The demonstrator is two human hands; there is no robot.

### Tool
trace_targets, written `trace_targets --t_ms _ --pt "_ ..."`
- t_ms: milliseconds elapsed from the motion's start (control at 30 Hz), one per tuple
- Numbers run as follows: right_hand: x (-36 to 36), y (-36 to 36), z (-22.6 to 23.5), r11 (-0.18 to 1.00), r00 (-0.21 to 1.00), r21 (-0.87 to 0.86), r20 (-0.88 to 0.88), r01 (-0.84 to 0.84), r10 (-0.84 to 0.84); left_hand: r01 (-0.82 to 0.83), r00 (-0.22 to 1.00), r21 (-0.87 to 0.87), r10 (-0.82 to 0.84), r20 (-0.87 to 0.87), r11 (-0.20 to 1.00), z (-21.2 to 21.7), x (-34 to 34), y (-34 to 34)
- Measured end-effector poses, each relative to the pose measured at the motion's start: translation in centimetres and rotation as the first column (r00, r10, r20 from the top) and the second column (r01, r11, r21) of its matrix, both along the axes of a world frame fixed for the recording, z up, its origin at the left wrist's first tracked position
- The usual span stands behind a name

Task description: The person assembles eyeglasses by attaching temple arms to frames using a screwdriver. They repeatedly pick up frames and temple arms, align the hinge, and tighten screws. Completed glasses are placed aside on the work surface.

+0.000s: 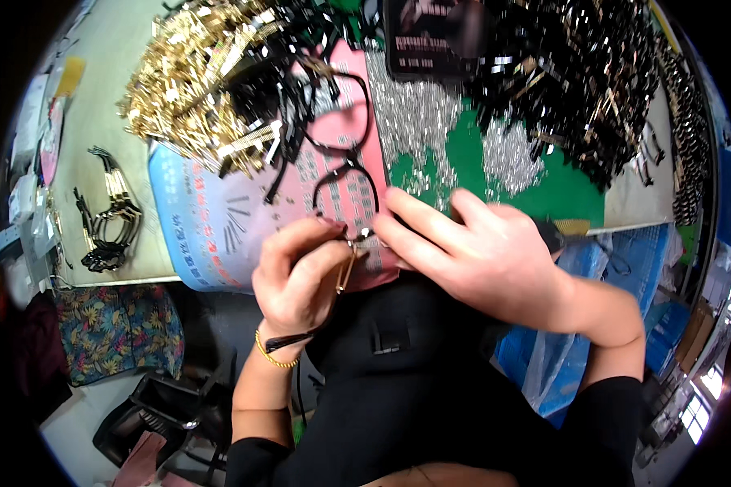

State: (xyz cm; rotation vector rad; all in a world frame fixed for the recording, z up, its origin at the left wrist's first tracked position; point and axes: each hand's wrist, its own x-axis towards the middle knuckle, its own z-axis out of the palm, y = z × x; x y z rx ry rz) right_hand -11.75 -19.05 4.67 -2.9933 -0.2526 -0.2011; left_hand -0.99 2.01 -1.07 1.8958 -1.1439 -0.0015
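Note:
My left hand (300, 276) is closed around a gold and black temple arm (343, 276) of a black round eyeglass frame (345, 183), which reaches up over the table edge. My right hand (475, 252) pinches at the frame's hinge, right beside my left fingertips. What sits between its fingers is too small to make out. A thin gold bracelet circles my left wrist.
A heap of gold temple arms (195, 81) lies at the back left, a heap of black ones (577, 81) at the back right. Small silver parts (418, 122) are spread on a green mat (560, 191). Finished arms (105, 215) lie at the far left.

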Motion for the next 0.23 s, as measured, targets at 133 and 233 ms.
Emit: trace_targets --t_ms 133,233 --pt "0.0 -1.6 1.9 0.666 0.954 0.709 -0.300 0.231 -0.012 0.177 0.976 -0.292 -0.206 -0.073 0.940 4.2 0.3 0.1" --pt "1.7 -1.3 0.4 0.435 0.917 0.844 -0.388 0.313 0.093 0.292 0.926 -0.416 -0.363 -0.101 0.861 7.1 0.1 2.9"
